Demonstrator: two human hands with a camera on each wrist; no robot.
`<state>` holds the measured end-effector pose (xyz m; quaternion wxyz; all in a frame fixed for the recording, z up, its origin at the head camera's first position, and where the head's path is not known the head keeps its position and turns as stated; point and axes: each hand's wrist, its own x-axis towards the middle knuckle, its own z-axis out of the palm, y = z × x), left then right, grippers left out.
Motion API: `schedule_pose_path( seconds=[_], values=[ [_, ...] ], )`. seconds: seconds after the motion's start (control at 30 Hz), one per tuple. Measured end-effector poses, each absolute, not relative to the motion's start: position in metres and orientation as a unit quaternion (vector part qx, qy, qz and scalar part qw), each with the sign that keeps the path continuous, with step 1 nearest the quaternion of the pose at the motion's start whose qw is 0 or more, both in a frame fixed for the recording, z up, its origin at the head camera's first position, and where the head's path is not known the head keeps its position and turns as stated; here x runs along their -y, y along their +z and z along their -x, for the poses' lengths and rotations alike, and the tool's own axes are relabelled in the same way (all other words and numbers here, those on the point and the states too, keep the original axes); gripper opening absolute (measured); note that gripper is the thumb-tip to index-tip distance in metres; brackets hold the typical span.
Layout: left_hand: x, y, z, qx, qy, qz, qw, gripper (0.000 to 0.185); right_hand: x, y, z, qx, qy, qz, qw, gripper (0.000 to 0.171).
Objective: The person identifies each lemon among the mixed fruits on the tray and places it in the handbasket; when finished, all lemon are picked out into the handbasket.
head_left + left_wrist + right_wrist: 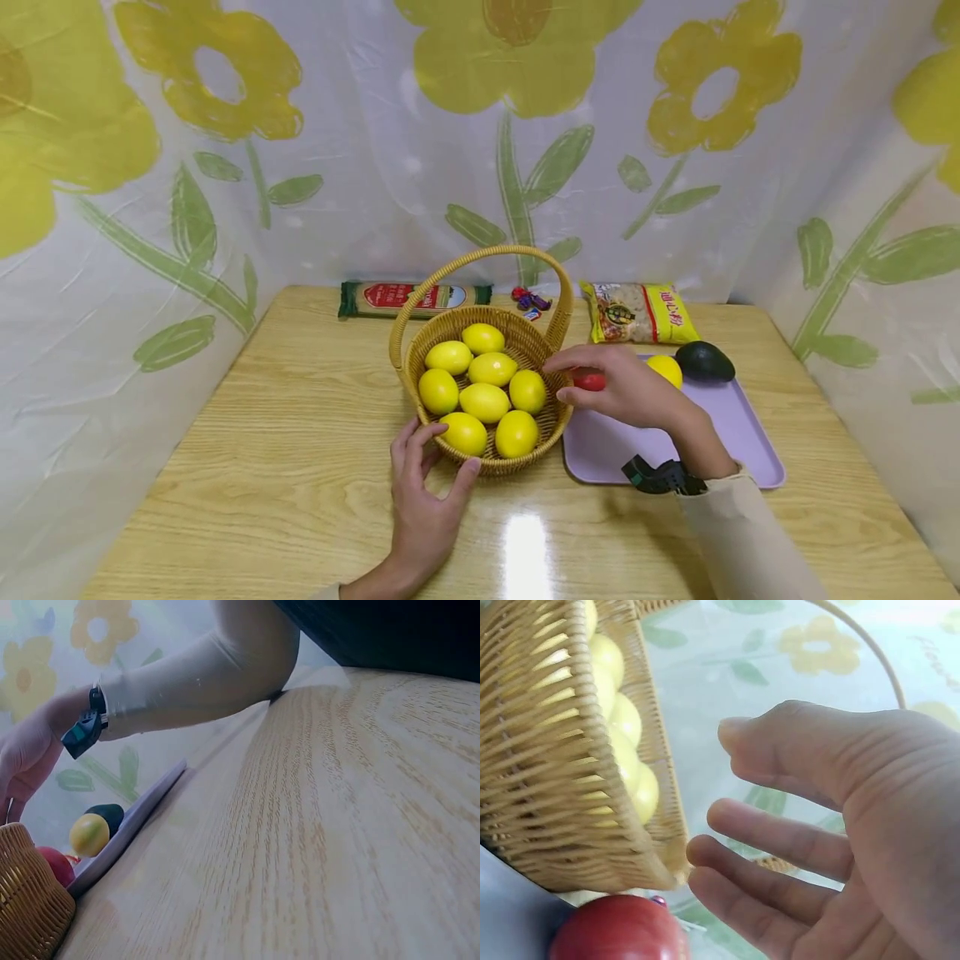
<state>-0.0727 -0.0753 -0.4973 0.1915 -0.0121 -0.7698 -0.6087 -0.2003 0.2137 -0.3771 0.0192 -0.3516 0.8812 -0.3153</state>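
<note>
Presently, the left hand (423,492) rests on the worktop (285,467) at the near side of the wicker basket (486,462), fingers spread and lightly bent against its wall, thumb at the near right; it grips nothing. The basket holds eight lemons (484,401). The right hand (626,385) reaches in from the right, palm down, wrist raised above the lilac tray (720,433). Its fingers are relaxed and slightly parted, tips at the basket's right rim, holding nothing. A red fruit (619,930) lies on the tray just beneath those fingers, beside the basket. Farther right on the tray sit one lemon (666,368) and an avocado (703,361).
</note>
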Motion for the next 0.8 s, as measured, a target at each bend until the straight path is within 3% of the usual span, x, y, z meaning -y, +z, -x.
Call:
schedule_pose_path(
  seconds=[0.17, 0.33, 0.47, 0.6, 0.8],
  values=[
    [0.080, -0.491, 0.072, 0.776, -0.589, 0.020, 0.225, 0.052, -0.228, -0.367, 0.196, -0.883, -0.315, 0.348, -0.018, 0.033],
    [0.117, -0.460, 0.092, 0.760, -0.555, 0.066, 0.331, 0.048, -0.253, -0.351, 0.183, -0.884, -0.303, 0.332, -0.130, 0.036],
    [0.171, -0.404, 0.122, 0.767, -0.487, 0.104, 0.405, 0.049, -0.269, -0.325, 0.175, -0.879, -0.279, 0.307, -0.234, 0.044],
    [0.215, -0.326, 0.144, 0.783, -0.382, 0.129, 0.474, 0.061, -0.281, -0.288, 0.171, -0.866, -0.237, 0.285, -0.336, 0.052],
    [0.234, -0.238, 0.154, 0.781, -0.224, 0.149, 0.563, 0.083, -0.282, -0.241, 0.173, -0.850, -0.175, 0.232, -0.439, 0.091]
  ],
)
